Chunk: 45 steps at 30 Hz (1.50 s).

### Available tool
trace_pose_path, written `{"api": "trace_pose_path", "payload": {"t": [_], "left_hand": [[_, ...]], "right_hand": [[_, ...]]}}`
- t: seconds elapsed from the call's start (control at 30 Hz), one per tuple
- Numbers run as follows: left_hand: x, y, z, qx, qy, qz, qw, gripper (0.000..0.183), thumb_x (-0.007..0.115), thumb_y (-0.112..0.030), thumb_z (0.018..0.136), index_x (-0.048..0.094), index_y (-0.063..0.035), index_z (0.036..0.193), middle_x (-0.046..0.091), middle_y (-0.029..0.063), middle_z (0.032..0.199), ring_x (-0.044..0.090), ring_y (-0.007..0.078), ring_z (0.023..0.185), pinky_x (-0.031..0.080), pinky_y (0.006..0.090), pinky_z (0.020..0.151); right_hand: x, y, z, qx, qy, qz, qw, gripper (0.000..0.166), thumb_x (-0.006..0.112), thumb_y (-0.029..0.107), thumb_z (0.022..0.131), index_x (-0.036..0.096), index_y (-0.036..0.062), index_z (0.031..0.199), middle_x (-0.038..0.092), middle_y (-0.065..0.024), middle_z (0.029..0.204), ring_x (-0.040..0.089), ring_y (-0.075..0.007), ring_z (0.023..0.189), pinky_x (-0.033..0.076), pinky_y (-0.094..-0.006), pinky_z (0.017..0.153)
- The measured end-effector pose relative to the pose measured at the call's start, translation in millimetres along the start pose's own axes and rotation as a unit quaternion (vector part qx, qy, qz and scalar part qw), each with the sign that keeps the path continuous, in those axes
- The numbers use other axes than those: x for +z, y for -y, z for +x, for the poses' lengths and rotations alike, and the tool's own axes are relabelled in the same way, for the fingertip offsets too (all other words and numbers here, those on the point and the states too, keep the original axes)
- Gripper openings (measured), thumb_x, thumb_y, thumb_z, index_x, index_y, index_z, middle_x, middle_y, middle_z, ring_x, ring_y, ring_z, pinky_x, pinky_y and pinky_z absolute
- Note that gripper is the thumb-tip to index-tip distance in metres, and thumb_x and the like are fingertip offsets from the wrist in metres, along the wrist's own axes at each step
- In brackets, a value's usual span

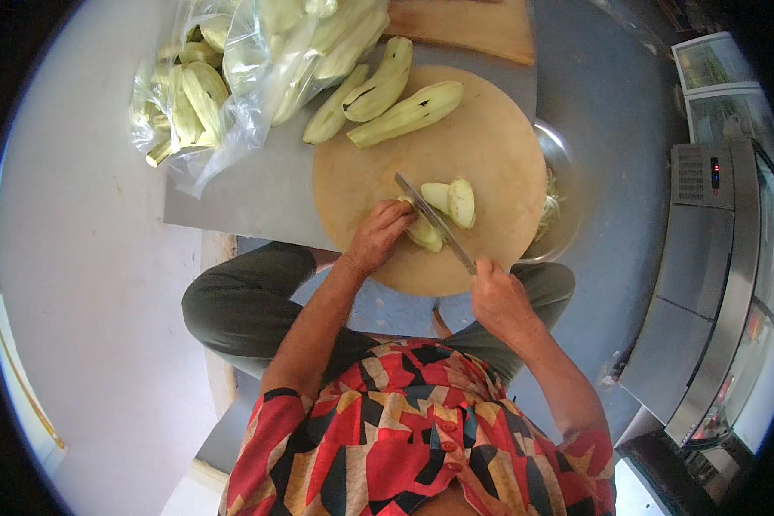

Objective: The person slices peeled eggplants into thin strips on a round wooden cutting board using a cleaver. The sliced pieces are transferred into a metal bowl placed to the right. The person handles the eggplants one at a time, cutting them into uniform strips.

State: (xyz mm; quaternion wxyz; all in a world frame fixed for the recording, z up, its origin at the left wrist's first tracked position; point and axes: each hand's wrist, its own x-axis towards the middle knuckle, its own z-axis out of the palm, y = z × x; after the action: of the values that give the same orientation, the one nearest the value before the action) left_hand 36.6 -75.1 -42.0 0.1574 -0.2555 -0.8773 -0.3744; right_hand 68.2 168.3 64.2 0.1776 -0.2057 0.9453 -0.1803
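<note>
A knife (440,227) is gripped at its handle by my right hand (498,298); its blade slants up and left across the round cutting board (503,142). The blade lies over a pale green peeled vegetable piece (425,235), perhaps eggplant. Against that piece and beside the blade, my left hand (382,233) presses with bent fingers. Just right of the blade rest cut pieces (461,203), touching one another. Two whole peeled vegetables (407,114) lie at the board's upper left, one more (335,106) beside them.
A clear plastic bag (245,77) of peeled vegetables stands at upper left on the grey tabletop (245,206). Behind the board is a wooden board (464,26). A metal bowl (571,219) with shreds sits at the board's right, below it. A refrigerated display case (696,271) stands farther right.
</note>
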Motion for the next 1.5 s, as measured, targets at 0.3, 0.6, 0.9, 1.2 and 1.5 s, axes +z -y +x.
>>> {"api": "trace_pose_path", "payload": {"t": [0.3, 0.6, 0.9, 1.2, 1.5], "left_hand": [[2.6, 7.7, 0.1, 0.002, -0.012, -0.025, 1.000, 0.029, 0.059, 0.001, 0.068, 0.061, 0.0008, 0.097, 0.059, 0.0134, 0.107, 0.058, 0.0311, 0.098, 0.049, 0.0373, 0.084], [5.5, 7.7, -3.7, 0.000, -0.014, -0.052, 0.999, 0.027, 0.061, 0.001, 0.066, 0.062, 0.0005, 0.093, 0.060, 0.0135, 0.105, 0.058, 0.0326, 0.098, 0.049, 0.0381, 0.083], [6.9, 8.0, -8.0, 0.002, -0.049, -0.054, 0.997, 0.026, 0.063, 0.002, 0.065, 0.061, 0.0008, 0.090, 0.061, 0.0140, 0.102, 0.059, 0.0312, 0.096, 0.049, 0.0379, 0.081], [3.3, 7.6, -3.1, 0.000, -0.048, -0.065, 0.997, 0.024, 0.063, 0.002, 0.065, 0.061, 0.0000, 0.089, 0.062, 0.0143, 0.098, 0.059, 0.0318, 0.092, 0.050, 0.0380, 0.078], [3.2, 6.7, -8.5, -0.014, -0.067, -0.045, 0.997, 0.028, 0.064, 0.004, 0.067, 0.060, -0.0005, 0.094, 0.061, 0.0142, 0.095, 0.060, 0.0323, 0.085, 0.050, 0.0379, 0.072]], "right_hand": [[27.5, -16.0, 20.2, -0.052, -0.038, -0.036, 0.997, 0.018, 0.051, 0.005, 0.083, 0.043, -0.0038, 0.095, 0.053, -0.0227, 0.076, 0.059, -0.0436, 0.067, 0.050, -0.0482, 0.058], [16.4, 5.4, 18.2, -0.019, 0.001, -0.004, 1.000, 0.016, 0.052, 0.004, 0.080, 0.041, -0.0016, 0.090, 0.055, -0.0245, 0.076, 0.059, -0.0441, 0.067, 0.051, -0.0482, 0.059], [28.7, 0.2, 28.5, -0.066, -0.029, -0.023, 0.997, 0.016, 0.052, 0.004, 0.080, 0.041, -0.0013, 0.090, 0.055, -0.0243, 0.077, 0.060, -0.0442, 0.067, 0.050, -0.0495, 0.058], [36.7, 5.1, 35.9, -0.045, -0.041, 0.032, 0.998, 0.014, 0.051, 0.004, 0.081, 0.040, -0.0016, 0.088, 0.055, -0.0257, 0.071, 0.059, -0.0452, 0.064, 0.050, -0.0497, 0.056], [38.1, -8.0, 29.1, -0.088, -0.066, -0.013, 0.994, 0.011, 0.053, 0.005, 0.081, 0.048, -0.0037, 0.076, 0.049, -0.0217, 0.079, 0.057, -0.0388, 0.067, 0.050, -0.0465, 0.058]]}}
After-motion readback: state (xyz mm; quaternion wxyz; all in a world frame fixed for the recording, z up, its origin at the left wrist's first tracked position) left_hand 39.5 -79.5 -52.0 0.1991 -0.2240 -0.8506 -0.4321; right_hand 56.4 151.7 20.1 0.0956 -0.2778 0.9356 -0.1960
